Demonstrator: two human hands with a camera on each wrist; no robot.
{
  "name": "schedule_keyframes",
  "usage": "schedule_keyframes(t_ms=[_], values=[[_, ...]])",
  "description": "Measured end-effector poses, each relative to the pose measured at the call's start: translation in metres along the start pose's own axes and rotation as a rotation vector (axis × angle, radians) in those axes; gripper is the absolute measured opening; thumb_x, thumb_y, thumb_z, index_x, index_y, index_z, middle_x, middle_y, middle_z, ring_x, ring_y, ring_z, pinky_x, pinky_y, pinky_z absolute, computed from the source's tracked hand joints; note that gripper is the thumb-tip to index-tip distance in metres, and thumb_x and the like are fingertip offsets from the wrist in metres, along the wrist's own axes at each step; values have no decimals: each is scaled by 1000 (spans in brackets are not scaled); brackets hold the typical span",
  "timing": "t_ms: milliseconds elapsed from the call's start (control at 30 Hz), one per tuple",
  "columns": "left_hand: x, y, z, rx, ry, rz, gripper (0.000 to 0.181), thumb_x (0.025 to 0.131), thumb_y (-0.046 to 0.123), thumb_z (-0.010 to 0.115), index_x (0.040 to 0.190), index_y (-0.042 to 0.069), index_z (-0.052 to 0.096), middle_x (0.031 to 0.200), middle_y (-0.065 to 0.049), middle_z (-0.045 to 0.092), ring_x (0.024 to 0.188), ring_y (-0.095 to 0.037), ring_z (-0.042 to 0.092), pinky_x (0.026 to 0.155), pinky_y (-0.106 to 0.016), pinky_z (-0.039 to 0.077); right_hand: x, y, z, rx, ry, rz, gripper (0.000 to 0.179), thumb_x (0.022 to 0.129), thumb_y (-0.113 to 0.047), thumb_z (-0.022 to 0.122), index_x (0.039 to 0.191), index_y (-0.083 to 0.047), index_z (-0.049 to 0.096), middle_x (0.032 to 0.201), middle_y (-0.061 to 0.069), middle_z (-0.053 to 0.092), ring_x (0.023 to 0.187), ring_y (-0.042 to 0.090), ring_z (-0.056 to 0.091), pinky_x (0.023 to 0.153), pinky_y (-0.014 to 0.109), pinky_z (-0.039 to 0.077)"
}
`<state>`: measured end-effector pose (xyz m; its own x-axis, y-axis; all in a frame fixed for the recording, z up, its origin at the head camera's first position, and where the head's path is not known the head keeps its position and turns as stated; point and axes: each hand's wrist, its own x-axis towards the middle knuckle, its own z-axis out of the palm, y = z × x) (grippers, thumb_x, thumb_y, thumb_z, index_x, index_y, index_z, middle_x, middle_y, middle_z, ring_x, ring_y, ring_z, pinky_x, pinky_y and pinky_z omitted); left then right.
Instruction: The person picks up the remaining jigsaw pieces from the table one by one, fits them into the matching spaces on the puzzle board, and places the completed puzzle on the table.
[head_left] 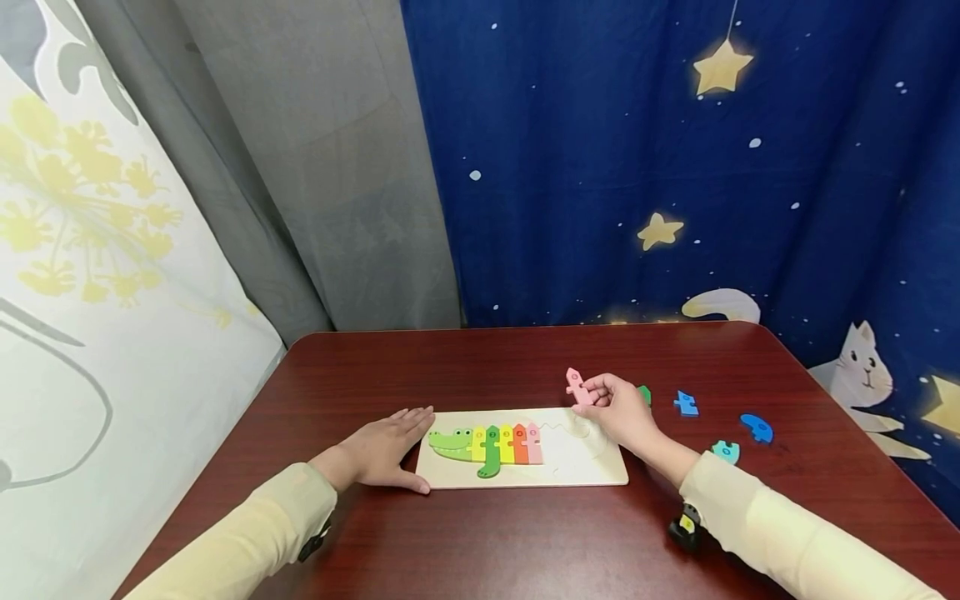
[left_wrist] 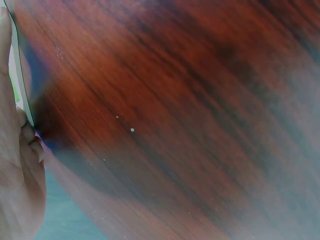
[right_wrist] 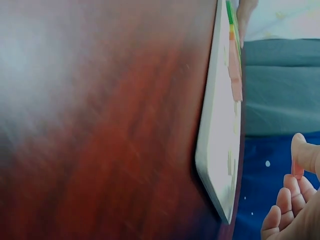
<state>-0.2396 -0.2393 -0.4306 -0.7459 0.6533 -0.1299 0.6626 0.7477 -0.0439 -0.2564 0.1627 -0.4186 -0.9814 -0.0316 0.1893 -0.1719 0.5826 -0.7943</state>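
Cream sleeves (head_left: 795,525) come closest to us, with a black device (head_left: 684,529) at the right wrist, above a dark red table (head_left: 480,550). Beyond them we find a pale board (head_left: 570,477) lying flat, and our left hand (head_left: 390,446) at its left end, fingers straight and thumb spread away, touching the edge. Along the board, left to right, sit a green crocodile head (head_left: 452,446) and yellow, green, amber, orange and pink strips; the right part is bare (apart from faint outlines). To its right lie a teal piece (head_left: 726,452), a curved blue piece (head_left: 757,428) and, farther back, a blue piece (head_left: 686,404). Our right hand (head_left: 622,412) pinches a loose pink piece (head_left: 575,385) between thumb and fingers, raised near the board's far edge; a green piece (head_left: 646,394) peeks out behind it. Farthest, we see a grey curtain (head_left: 360,167) and a starry blue curtain (head_left: 570,167).
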Motion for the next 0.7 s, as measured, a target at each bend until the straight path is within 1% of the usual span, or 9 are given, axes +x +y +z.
schedule_keyframes(t_ms=[100, 233, 467, 700], values=[[0, -1, 0, -2, 5, 6, 115, 77, 86, 40, 154, 3, 23, 159, -12, 20, 145, -25, 20, 116, -39, 21, -5, -2, 3, 17, 2, 9, 34, 78, -14, 83, 104, -3, 66, 84, 5, 61, 76, 20, 54, 62, 26, 47], [0, -1, 0, -3, 0, 3, 115, 77, 87, 40, 154, 3, 22, 159, -12, 20, 145, -25, 19, 116, -38, 20, -11, -4, 8, 48, 10, 1, 34, 76, -10, 84, 103, -1, 66, 84, 6, 62, 76, 20, 55, 63, 26, 47], [-1, -1, 0, -5, 13, 19, 115, 78, 85, 41, 153, 1, 23, 159, -14, 21, 145, -27, 21, 116, -40, 21, -22, -6, 17, 48, 29, 11, 35, 74, -11, 85, 102, -3, 66, 84, 4, 61, 78, 19, 54, 66, 27, 46], [-1, 0, -2, -3, -7, 8, 116, 77, 87, 39, 154, 2, 23, 159, -13, 20, 145, -27, 20, 116, -39, 20, -31, -10, 21, 64, 56, 5, 35, 73, -12, 86, 101, -3, 67, 84, 4, 59, 77, 17, 55, 66, 25, 45]])
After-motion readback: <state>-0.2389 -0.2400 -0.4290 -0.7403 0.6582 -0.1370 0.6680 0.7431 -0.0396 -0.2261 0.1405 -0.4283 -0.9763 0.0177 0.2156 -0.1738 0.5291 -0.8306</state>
